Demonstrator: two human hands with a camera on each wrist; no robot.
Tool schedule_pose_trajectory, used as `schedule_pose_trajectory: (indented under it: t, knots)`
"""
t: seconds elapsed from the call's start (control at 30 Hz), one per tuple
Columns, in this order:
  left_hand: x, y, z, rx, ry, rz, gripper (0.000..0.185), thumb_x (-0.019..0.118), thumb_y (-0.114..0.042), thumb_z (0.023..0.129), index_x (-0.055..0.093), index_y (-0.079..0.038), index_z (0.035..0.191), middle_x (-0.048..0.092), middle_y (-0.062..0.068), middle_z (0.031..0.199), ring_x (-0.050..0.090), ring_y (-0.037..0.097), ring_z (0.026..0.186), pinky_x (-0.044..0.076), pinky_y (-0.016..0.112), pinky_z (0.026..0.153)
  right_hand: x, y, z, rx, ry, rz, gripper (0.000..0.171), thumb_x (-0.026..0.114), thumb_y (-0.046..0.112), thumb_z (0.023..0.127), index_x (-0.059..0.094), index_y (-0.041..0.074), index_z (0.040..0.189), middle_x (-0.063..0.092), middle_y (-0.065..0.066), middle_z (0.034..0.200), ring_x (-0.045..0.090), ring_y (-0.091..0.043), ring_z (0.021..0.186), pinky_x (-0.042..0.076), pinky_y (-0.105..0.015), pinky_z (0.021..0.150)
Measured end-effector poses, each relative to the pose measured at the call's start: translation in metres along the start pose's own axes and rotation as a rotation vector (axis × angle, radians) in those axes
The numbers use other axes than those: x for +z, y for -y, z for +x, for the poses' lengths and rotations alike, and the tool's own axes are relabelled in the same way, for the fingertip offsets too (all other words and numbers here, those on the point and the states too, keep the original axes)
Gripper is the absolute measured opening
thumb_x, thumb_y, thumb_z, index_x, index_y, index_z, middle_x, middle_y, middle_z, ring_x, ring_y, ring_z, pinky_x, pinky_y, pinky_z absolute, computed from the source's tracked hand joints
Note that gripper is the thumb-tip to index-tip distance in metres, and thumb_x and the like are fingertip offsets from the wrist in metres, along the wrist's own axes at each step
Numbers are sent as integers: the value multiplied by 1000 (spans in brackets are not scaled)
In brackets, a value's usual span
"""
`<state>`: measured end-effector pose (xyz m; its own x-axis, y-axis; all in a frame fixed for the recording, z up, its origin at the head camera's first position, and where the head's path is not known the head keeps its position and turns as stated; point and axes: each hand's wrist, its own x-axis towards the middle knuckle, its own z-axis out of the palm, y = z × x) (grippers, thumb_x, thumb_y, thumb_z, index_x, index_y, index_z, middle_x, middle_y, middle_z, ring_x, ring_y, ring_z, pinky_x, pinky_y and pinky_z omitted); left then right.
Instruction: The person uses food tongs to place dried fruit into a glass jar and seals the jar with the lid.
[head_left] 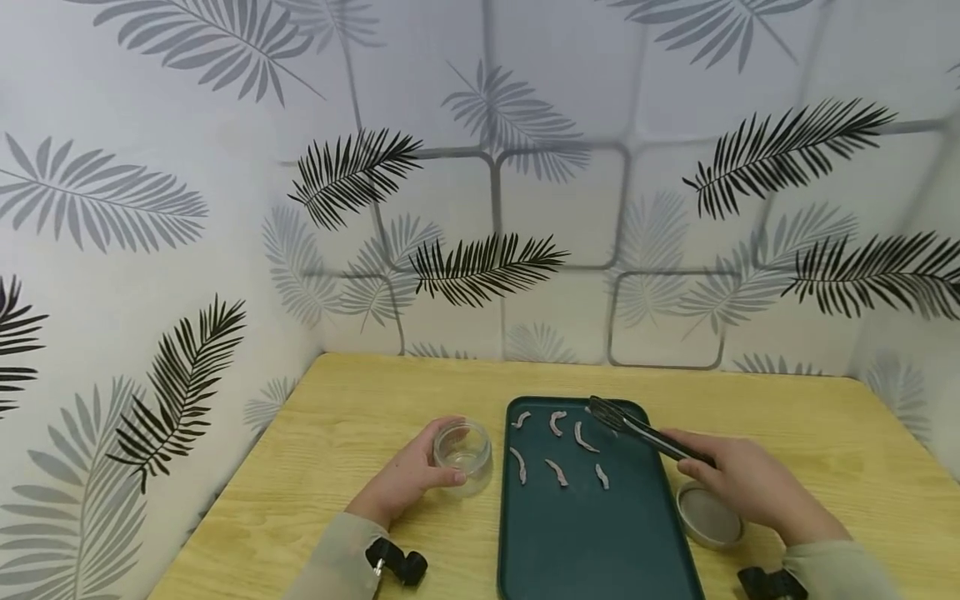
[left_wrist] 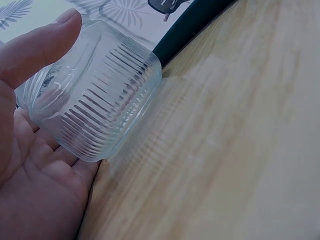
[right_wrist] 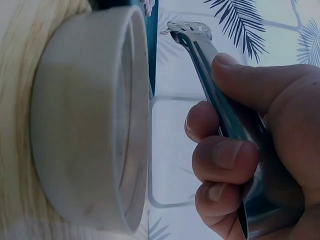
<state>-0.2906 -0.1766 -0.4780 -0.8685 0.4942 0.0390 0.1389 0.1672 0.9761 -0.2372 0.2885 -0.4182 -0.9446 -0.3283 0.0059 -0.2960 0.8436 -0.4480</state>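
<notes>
My left hand (head_left: 408,483) grips a small ribbed glass jar (head_left: 463,454) that stands on the wooden table just left of a dark green tray (head_left: 592,542). In the left wrist view the jar (left_wrist: 95,95) rests against my palm with the thumb (left_wrist: 37,47) over it. My right hand (head_left: 750,483) holds black tongs (head_left: 637,429) whose tips hover over the tray's far right corner. The right wrist view shows fingers (right_wrist: 225,160) curled round the tongs (right_wrist: 215,85). Several small grey curved pieces (head_left: 558,471) lie on the tray's far half.
A round metal lid (head_left: 708,517) lies on the table right of the tray, under my right hand; it fills the left of the right wrist view (right_wrist: 90,120). Leaf-patterned walls (head_left: 480,208) close the table at the back and left.
</notes>
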Motion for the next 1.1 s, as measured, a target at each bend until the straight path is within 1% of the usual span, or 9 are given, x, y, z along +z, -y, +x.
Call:
schedule_pose_trajectory:
  t: [0.23, 0.37, 0.4, 0.47, 0.6, 0.67, 0.8, 0.9, 1.1]
  knots:
    - [2, 1, -4, 0, 4, 2, 80, 80, -14, 89, 35, -14, 155, 42, 13, 155, 40, 30, 142, 27, 50, 114, -2, 21, -4, -59, -32, -11, 52, 60, 37, 103, 50, 21, 152, 67, -10, 130, 69, -17, 96, 51, -43, 74]
    - [1, -2, -3, 5, -2, 22, 80, 81, -17, 88, 36, -15, 154, 43, 11, 155, 40, 28, 142, 27, 49, 114, -4, 37, -4, -81, -60, -22, 54, 57, 43, 103, 49, 25, 153, 69, -7, 126, 60, -9, 72, 44, -38, 68]
    - [1, -4, -2, 12, -1, 23, 79, 80, -17, 89, 36, -15, 154, 43, 12, 156, 39, 29, 142, 27, 49, 114, -4, 41, -3, -91, -70, -29, 55, 56, 46, 102, 49, 26, 153, 71, -5, 119, 55, -7, 66, 43, -37, 67]
    - [0, -5, -2, 22, -2, 27, 79, 80, -17, 89, 35, -14, 154, 43, 12, 156, 39, 29, 142, 27, 49, 114, -2, 50, -2, -106, -79, -28, 55, 56, 48, 102, 49, 29, 153, 71, 1, 94, 41, -6, 52, 40, -33, 61]
    - [0, -4, -3, 5, 9, 23, 80, 79, -17, 90, 33, -13, 155, 40, 12, 157, 38, 29, 143, 30, 46, 112, 9, 68, 1, -133, -67, -20, 53, 58, 46, 101, 49, 34, 152, 44, 9, 57, 29, -6, 46, 34, -28, 52]
    - [1, -2, -3, -7, 13, 17, 81, 79, -17, 90, 32, -14, 156, 39, 12, 158, 38, 29, 143, 31, 45, 112, 16, 75, 3, -141, -53, -15, 52, 58, 46, 101, 48, 37, 152, 41, 11, 54, 29, -5, 45, 33, -28, 50]
    - [3, -2, -2, 0, -5, 11, 81, 80, -17, 89, 33, -16, 156, 40, 11, 157, 38, 29, 143, 30, 48, 112, 21, 90, 9, -190, -38, 6, 53, 55, 48, 101, 47, 35, 152, 59, 17, 68, 35, -6, 46, 35, -29, 51]
    - [3, -2, -2, 1, -7, 14, 82, 80, -17, 89, 33, -15, 156, 40, 12, 157, 38, 30, 143, 29, 51, 113, 20, 100, 14, -228, -25, 20, 53, 56, 45, 102, 48, 31, 153, 63, 19, 76, 38, -5, 47, 36, -28, 51]
    - [3, -2, -5, -13, 0, 9, 83, 80, -16, 89, 32, -17, 156, 40, 9, 158, 37, 28, 144, 29, 48, 113, 22, 114, 23, -253, -32, -19, 53, 60, 39, 101, 48, 34, 152, 41, 12, 54, 31, -4, 44, 32, -26, 49]
